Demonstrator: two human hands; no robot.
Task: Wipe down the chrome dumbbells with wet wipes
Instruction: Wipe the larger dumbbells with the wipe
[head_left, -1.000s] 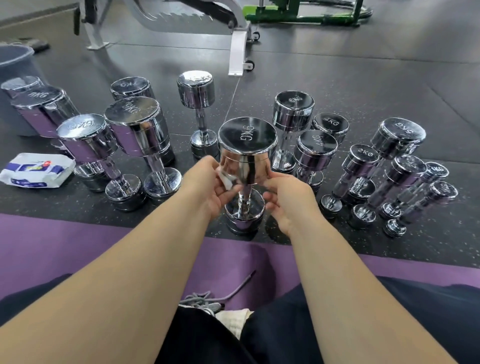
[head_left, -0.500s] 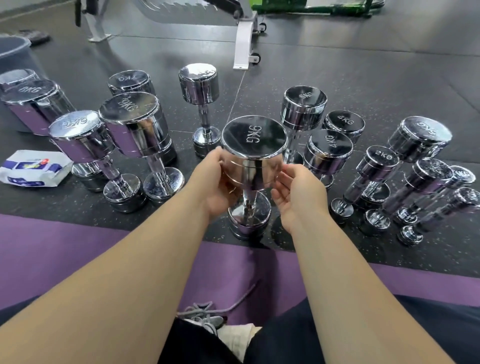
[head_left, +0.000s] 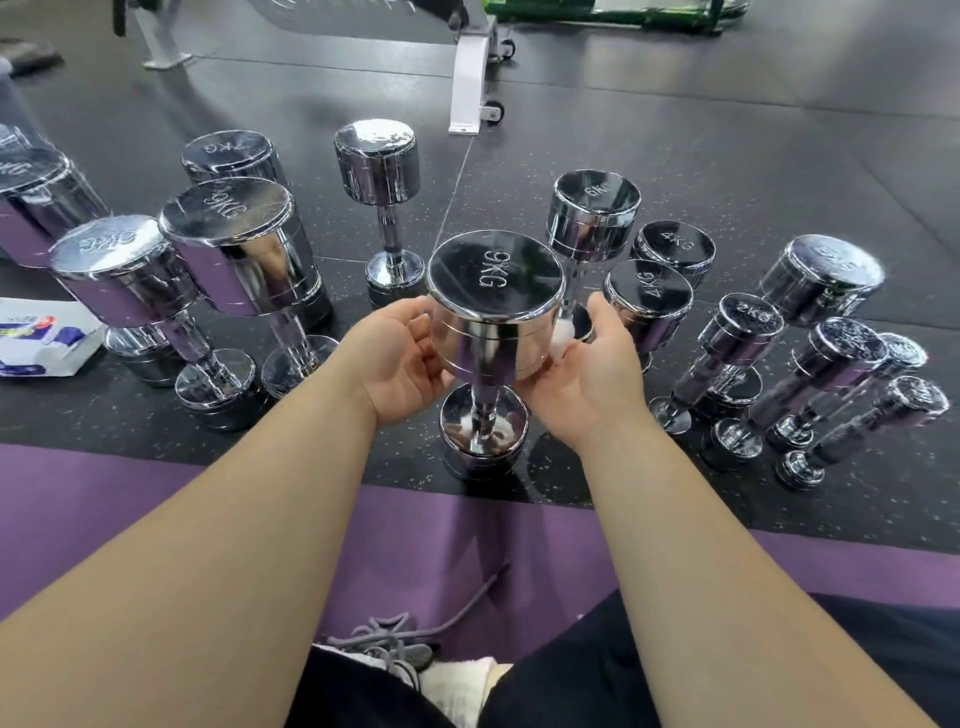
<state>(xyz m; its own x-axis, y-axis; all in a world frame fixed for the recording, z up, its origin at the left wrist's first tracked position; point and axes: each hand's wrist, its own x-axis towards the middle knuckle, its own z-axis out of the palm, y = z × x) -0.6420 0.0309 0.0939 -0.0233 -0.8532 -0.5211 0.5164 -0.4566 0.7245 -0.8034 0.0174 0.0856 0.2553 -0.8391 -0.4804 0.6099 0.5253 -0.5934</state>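
9KG dumbbell (head_left: 496, 306) stands upright on the black floor (head_left: 675, 171), centre of view, just past the edge of the purple mat (head_left: 104, 499). Bottom head on the floor, top head between both hands.

Left hand (head_left: 400, 358): cupped against the left side of the top head, fingers curled round it, thumb up near the rim.

Right hand (head_left: 582, 374): curled round the right side of the same head, holding a white wipe (head_left: 563, 335) against the chrome. Only a small part of the wipe shows between hand and head.

Around it: big dumbbells (head_left: 228, 249) upright to the left, smaller dumbbells (head_left: 826, 280) to the right, some leaning. None touch the 9KG one, as far as I can tell. Pack of wipes (head_left: 41, 338) lies on the floor at far left, beside the big ones. White bench leg (head_left: 470, 78) with a small wheel further back.
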